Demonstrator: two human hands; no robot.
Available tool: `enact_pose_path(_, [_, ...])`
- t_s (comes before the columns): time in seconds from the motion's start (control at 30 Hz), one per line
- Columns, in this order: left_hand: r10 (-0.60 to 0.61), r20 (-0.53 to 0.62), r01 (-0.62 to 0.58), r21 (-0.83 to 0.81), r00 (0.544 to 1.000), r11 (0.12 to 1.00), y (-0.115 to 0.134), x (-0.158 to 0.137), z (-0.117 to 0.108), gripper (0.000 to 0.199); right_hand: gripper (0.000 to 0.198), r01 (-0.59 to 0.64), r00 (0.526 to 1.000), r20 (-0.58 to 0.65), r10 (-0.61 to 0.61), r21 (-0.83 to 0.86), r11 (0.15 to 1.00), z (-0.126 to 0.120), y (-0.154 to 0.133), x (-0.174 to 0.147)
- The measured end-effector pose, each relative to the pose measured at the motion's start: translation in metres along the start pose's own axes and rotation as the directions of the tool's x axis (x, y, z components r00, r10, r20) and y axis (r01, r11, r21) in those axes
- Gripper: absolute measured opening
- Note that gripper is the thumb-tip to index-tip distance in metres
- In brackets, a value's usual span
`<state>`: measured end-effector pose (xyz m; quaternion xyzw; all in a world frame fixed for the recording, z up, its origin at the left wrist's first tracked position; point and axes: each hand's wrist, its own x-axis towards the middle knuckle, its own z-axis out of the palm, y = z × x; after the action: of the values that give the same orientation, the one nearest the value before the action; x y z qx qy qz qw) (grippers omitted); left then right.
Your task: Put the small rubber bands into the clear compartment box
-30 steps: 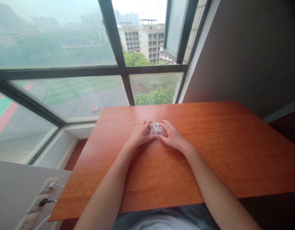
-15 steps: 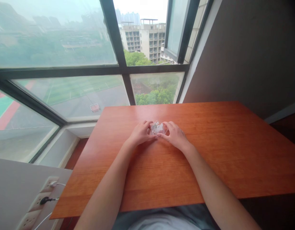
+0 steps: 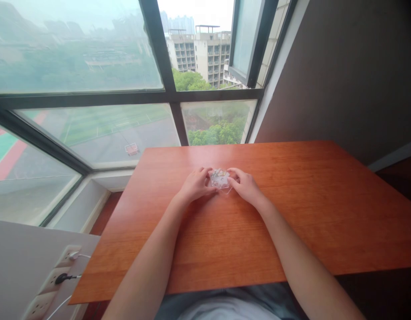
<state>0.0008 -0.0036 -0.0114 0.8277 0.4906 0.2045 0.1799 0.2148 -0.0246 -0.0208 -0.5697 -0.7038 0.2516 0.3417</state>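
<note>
Holding a clear case (image 3: 219, 179), hands (image 3: 196, 185) (image 3: 246, 186) curl partway.

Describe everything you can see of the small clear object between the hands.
The small clear object looks like transparent plastic, roughly rectangular, with tiny shiny bits toward its far side, too small to identify. A thin clear edge juts out at its near right. The left hand holds its left side; the right hand has fingertips at its right edge. Whether it rests on the table is unclear.
</note>
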Motion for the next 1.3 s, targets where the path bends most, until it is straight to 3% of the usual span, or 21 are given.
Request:
enact_pose_path(0.13, [-0.004,-0.002,0.004,0.017,1.000,1.000,0.001,0.001,0.001,0.067,0.025,-0.119,0.992,-0.008,0.122,0.165,0.979,0.004,0.005,0.002])
enact_pose_path(0.23, [-0.004,-0.007,0.004,0.023,1.000,1.000,0.002,0.001,0.002,0.069,0.031,-0.177,0.983,-0.015,0.181,0.149,0.973,0.007,0.004,0.002])
enact_pose_path(0.37, [-0.006,-0.011,0.007,0.021,1.000,1.000,0.001,0.001,0.003,0.071,0.036,-0.144,0.989,-0.032,0.141,-0.121,0.982,0.006,-0.002,0.000])
enact_pose_path(0.5, [-0.008,-0.005,0.009,0.018,1.000,1.000,0.002,0.001,0.003,0.070,0.038,-0.109,0.994,-0.038,0.103,-0.236,0.966,0.006,-0.004,-0.002])
enact_pose_path(1.3, [0.023,0.029,-0.023,-0.002,0.999,1.000,0.002,0.000,-0.001,0.068,0.042,-0.059,0.998,-0.007,0.059,-0.204,0.977,0.007,-0.005,-0.003])
